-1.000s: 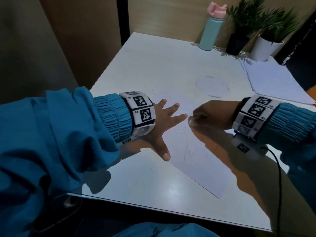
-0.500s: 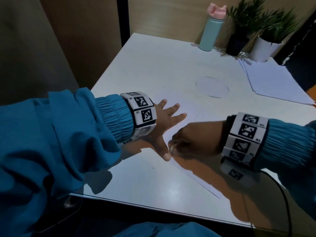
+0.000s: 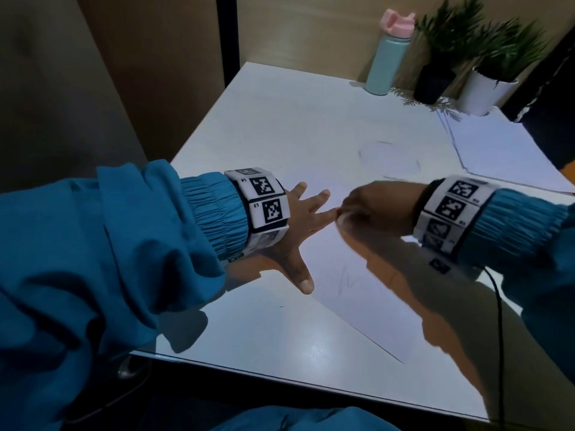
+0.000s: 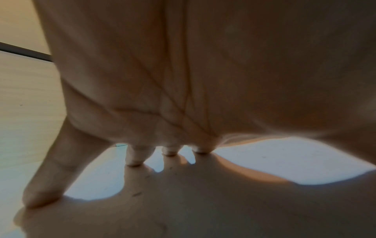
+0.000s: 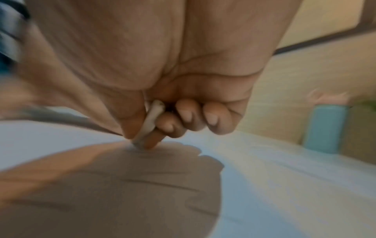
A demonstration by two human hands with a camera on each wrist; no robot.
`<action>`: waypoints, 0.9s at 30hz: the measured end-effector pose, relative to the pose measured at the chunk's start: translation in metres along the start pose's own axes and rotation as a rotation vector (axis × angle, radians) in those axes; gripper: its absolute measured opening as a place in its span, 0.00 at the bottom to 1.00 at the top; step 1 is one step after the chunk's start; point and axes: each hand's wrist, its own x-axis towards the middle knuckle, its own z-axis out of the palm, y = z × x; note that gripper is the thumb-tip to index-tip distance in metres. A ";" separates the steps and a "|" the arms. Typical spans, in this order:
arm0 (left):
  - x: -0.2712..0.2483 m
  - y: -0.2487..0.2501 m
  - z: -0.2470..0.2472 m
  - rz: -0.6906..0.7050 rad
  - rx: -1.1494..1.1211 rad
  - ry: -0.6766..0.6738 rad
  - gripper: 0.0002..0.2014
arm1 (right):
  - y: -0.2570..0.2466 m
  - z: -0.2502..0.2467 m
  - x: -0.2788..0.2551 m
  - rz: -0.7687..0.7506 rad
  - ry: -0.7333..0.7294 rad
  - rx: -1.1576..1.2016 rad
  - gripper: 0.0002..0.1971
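Item 1. Flat white paper sheet [image 3: 373,290], lying on the glossy white surface [image 3: 264,337], one corner towards the near edge; faint grey pencil scribble [image 3: 345,279] on it.
Item 2. Left hand [image 3: 298,225], fingers straight and spread, holding nothing, pressed flat on the sheet's left part.
Item 3. Right hand [image 3: 376,209], blurred, fingers curled, just beside the left forefinger tip.
Item 4. Small white eraser [image 5: 151,119], pinched between the right thumb and forefinger, its grubby end down on the sheet.
Item 5. Faint pencilled circle [image 3: 389,160], beyond the hands.
Item 6. Stack of white papers [image 3: 497,150], far right.
Item 7. Mint-green bottle with pink lid [image 3: 389,63], far edge.
Item 8. Two potted green plants, black pot [image 3: 434,84] and white pot [image 3: 483,91], beside the bottle.
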 end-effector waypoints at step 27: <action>0.006 -0.002 0.004 -0.017 -0.020 -0.013 0.74 | -0.014 0.021 -0.032 -0.339 0.029 -0.126 0.25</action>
